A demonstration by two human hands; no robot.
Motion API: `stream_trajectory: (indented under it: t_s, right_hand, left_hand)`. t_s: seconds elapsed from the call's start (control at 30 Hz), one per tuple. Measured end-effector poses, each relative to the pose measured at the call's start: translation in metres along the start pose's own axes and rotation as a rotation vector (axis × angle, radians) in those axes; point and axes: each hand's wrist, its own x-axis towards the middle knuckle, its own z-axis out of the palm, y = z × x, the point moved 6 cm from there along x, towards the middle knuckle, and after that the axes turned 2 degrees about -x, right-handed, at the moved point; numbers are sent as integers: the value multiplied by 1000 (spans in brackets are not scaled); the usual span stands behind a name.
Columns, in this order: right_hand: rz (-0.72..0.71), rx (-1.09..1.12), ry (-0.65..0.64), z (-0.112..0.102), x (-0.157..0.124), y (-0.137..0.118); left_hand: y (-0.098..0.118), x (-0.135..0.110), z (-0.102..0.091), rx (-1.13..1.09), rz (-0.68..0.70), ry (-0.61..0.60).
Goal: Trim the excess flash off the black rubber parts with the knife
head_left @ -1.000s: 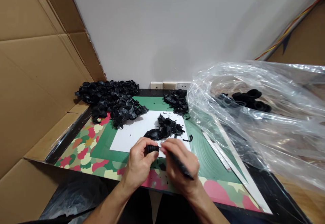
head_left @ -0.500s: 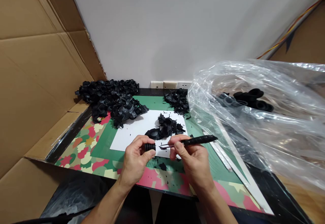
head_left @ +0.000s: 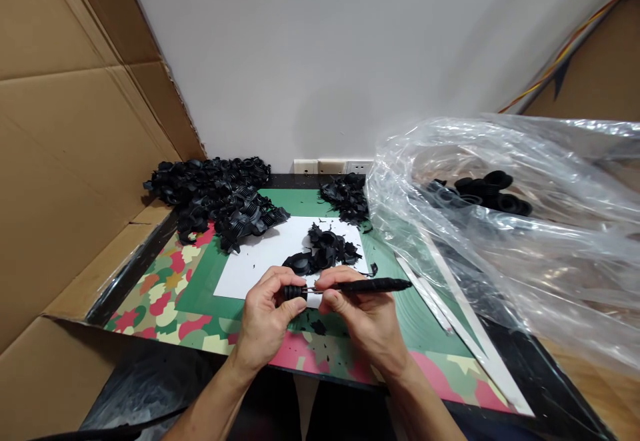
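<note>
Over the white sheet point(head_left: 250, 267), your left hand point(head_left: 267, 324) pinches a ribbed rubber part point(head_left: 295, 292), bracing it against the craft knife point(head_left: 373, 286) pinched pen-style in your right hand point(head_left: 363, 317).

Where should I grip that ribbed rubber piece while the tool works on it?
Probably pinch the ribbed rubber piece by its sides from the left, as the left hand does: it is a short cylinder lying sideways, one end facing right toward the trimming tool.

The ribbed part point(head_left: 295, 292) is coloured black, as is the handle of the tool point(head_left: 373, 286); its thin tip appears silvery, though it is poorly seen. The sheet point(head_left: 250, 264) is white. The mat point(head_left: 150, 294) is printed plain green inside and bordered by green, pink and cream camouflage. The cardboard point(head_left: 60, 161) is brown.
</note>
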Motion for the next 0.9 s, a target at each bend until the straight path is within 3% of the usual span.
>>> stream_trajectory:
  t_s: [0.3,0.43,0.5,0.6,0.8,0.9]
  right_hand:
    - [-117,-67,4,6,1,-15]
    - [181,201,83,7,-1,9]
    - [357,427,38,14,-7,20]
    - [475,639,-70,20,-14,23]
    - [439,457,80,-7,-9,23]
    - [441,348,95,-5,-9,26]
  left_hand:
    - [2,-1,4,79,59,-19]
    - [3,-3,5,110,101,-16]
    - [1,-1,4,98,80,-11]
    - [-6,3,1,31,-9,5]
    - [-19,4,-1,-118,-180,4]
    - [-20,3,0,-139,-208,-2]
